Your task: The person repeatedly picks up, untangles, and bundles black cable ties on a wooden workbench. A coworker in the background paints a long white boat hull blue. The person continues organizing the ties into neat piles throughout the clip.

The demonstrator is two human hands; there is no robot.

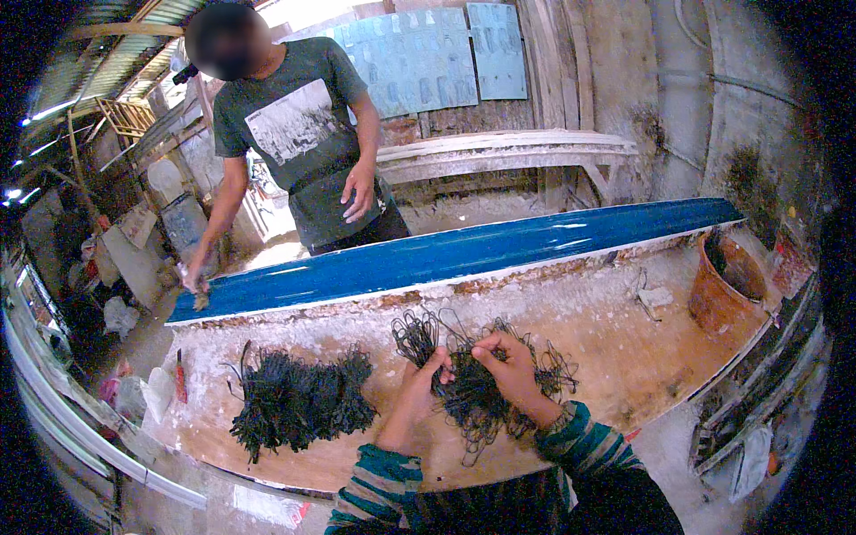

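My left hand is closed around a bunch of thin black looped strands, whose loops fan out above the fingers. Close beside it, my right hand pinches a thin black strand between thumb and fingertips. Under and around my hands lies a loose, tangled pile of black looped strands on the worn wooden table. Left of my hands, several tight bundles of black strands lie side by side in a dark heap. Whether the strands are wire or cord, I cannot tell.
Across the table runs a long blue board with white edges. Behind it stands a person, one hand holding a small tan piece on its left end. An orange bucket sits at the right, a red tool at the left.
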